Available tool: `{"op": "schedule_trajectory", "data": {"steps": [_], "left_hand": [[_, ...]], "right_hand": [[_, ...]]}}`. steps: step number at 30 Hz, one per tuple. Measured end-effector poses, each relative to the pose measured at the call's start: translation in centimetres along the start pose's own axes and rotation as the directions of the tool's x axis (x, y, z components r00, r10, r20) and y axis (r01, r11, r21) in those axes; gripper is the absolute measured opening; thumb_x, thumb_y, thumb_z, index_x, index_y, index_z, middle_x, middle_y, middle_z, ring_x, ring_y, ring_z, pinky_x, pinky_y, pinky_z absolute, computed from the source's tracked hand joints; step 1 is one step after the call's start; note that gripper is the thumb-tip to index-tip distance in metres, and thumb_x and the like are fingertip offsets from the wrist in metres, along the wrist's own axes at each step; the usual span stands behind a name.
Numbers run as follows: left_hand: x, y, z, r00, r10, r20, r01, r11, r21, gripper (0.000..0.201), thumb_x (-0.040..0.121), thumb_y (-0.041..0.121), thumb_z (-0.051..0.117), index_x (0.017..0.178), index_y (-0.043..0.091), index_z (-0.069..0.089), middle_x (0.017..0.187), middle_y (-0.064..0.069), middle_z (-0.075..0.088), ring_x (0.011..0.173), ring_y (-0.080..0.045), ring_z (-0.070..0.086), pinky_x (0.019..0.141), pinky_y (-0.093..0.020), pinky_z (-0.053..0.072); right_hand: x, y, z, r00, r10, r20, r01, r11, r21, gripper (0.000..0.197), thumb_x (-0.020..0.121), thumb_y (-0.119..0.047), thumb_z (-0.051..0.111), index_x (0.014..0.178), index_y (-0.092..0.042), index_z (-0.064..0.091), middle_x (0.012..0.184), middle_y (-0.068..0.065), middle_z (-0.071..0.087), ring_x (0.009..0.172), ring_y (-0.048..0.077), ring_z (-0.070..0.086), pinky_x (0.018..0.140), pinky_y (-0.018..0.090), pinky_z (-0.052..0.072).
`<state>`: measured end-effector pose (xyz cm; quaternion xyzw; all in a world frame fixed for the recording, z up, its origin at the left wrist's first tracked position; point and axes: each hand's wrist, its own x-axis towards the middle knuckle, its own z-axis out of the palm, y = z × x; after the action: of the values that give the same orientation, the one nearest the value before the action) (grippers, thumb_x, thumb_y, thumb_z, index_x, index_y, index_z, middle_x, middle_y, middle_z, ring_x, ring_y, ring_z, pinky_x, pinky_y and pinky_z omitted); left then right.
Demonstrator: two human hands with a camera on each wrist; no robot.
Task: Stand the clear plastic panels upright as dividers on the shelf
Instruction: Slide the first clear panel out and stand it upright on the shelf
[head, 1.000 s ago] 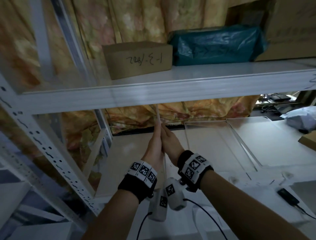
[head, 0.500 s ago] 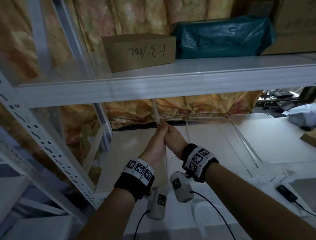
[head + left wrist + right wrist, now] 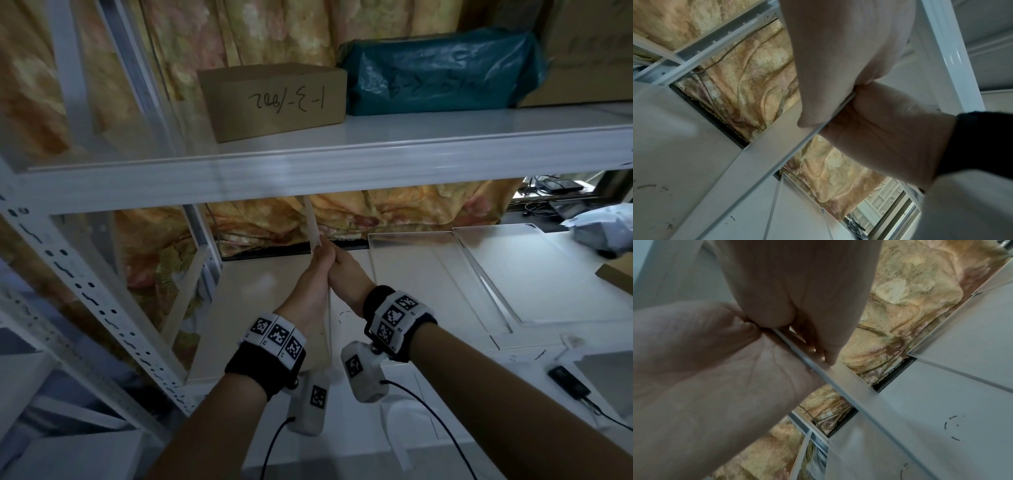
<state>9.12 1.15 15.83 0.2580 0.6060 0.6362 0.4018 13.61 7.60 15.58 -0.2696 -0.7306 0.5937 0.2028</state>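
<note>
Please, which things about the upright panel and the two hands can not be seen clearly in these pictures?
- Head view: the upright panel's top is hidden behind the upper shelf.
- Head view: the panel's bottom edge is covered by the left hand and right hand.
- Left wrist view: fingertips hidden behind the palm.
- Right wrist view: panel edge blurred; where it ends is not visible.

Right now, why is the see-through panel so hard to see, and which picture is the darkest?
Head view is darkest: dim light, arms in shadow, and the clear panel shows only as a pale edge above both hands. Left wrist view: its edge catches light as a bright line. Right wrist view: the right hand up close looks soft and stretched.
</note>
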Motion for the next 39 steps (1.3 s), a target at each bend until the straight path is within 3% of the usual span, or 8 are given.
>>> {"op": "schedule_trajectory", "data": {"steps": [4, 10, 14, 19, 21, 32, 39], "left_hand": [[-0.3, 0.2, -0.2, 0.998, 0.008, 0.062, -0.007, 1.0, -0.013, 0.055, 0.103, 0.042, 0.027, 0.152, 0.018, 0.019, 0.16, 0.0, 0.02, 0.147, -0.011, 0.018, 0.122, -0.034, 0.014], [-0.4, 0.2, -0.4, 0.999, -0.018, 0.029, 0.019, 1.0, -0.025, 0.055, 0.103, 0.042, 0.025, 0.152, 0.017, 0.018, 0.16, 0.0, 0.02, 0.147, -0.011, 0.018, 0.122, -0.034, 0.014], [-0.5, 0.4, 0.4, 0.999, 0.033, 0.013, -0.033, 0.999, -0.007, 0.052, 0.105, 0.031, 0.021, 0.151, 0.009, 0.015, 0.152, 0.003, 0.023, 0.145, -0.014, 0.02, 0.115, -0.022, 0.018], [0.3, -0.2, 0.0, 1.0, 0.021, -0.011, -0.022, 0.999, -0.031, 0.053, 0.105, 0.034, 0.022, 0.152, 0.01, 0.016, 0.159, -0.005, 0.02, 0.147, -0.014, 0.019, 0.117, -0.024, 0.017], [0.4, -0.2, -0.2, 1.0, 0.014, -0.004, -0.015, 0.999, -0.034, 0.052, 0.105, 0.032, 0.02, 0.151, 0.009, 0.017, 0.156, -0.005, 0.023, 0.146, -0.014, 0.02, 0.115, -0.022, 0.019], [1.0, -0.7, -0.8, 0.999, 0.015, 0.047, -0.017, 0.999, 0.042, 0.06, 0.1, 0.048, 0.027, 0.153, 0.022, 0.015, 0.161, 0.002, 0.017, 0.147, -0.011, 0.016, 0.122, -0.036, 0.015], [0.6, -0.7, -0.1, 1.0, 0.025, -0.005, -0.025, 0.999, 0.027, 0.054, 0.104, 0.037, 0.022, 0.152, 0.012, 0.018, 0.158, -0.003, 0.021, 0.147, -0.014, 0.019, 0.12, -0.029, 0.017]], "right_hand": [[-0.1, 0.1, 0.5, 1.0, -0.005, -0.021, 0.004, 1.0, -0.011, 0.053, 0.102, -0.026, 0.03, 0.152, -0.018, 0.014, 0.158, 0.006, 0.026, 0.143, 0.02, 0.029, 0.114, 0.033, 0.032], [-0.2, -0.1, 0.6, 1.0, -0.005, -0.015, 0.004, 1.0, -0.03, 0.052, 0.102, -0.027, 0.03, 0.152, -0.019, 0.016, 0.157, 0.006, 0.028, 0.142, 0.021, 0.031, 0.109, 0.028, 0.032], [0.0, -0.1, 0.2, 1.0, 0.0, -0.003, 0.0, 1.0, -0.023, 0.051, 0.102, -0.026, 0.032, 0.151, -0.019, 0.021, 0.157, 0.004, 0.029, 0.143, 0.02, 0.03, 0.111, 0.029, 0.031], [0.6, 0.0, -0.1, 1.0, 0.002, 0.024, -0.001, 0.998, -0.061, 0.052, 0.101, -0.031, 0.034, 0.15, -0.021, 0.024, 0.155, 0.004, 0.032, 0.142, 0.023, 0.032, 0.114, 0.04, 0.033], [0.7, -0.1, 0.0, 1.0, 0.003, 0.03, -0.001, 0.997, -0.074, 0.052, 0.1, -0.031, 0.034, 0.15, -0.021, 0.024, 0.156, 0.004, 0.03, 0.142, 0.023, 0.032, 0.114, 0.04, 0.033], [0.0, 0.0, 0.2, 1.0, 0.018, -0.002, -0.018, 1.0, -0.009, 0.052, 0.102, -0.027, 0.032, 0.151, -0.02, 0.018, 0.157, 0.003, 0.026, 0.144, 0.021, 0.027, 0.115, 0.033, 0.031], [0.0, 0.0, 0.0, 1.0, 0.003, 0.021, -0.001, 0.998, -0.066, 0.051, 0.101, -0.03, 0.034, 0.15, -0.022, 0.024, 0.156, 0.004, 0.031, 0.142, 0.023, 0.032, 0.113, 0.036, 0.034]]}}
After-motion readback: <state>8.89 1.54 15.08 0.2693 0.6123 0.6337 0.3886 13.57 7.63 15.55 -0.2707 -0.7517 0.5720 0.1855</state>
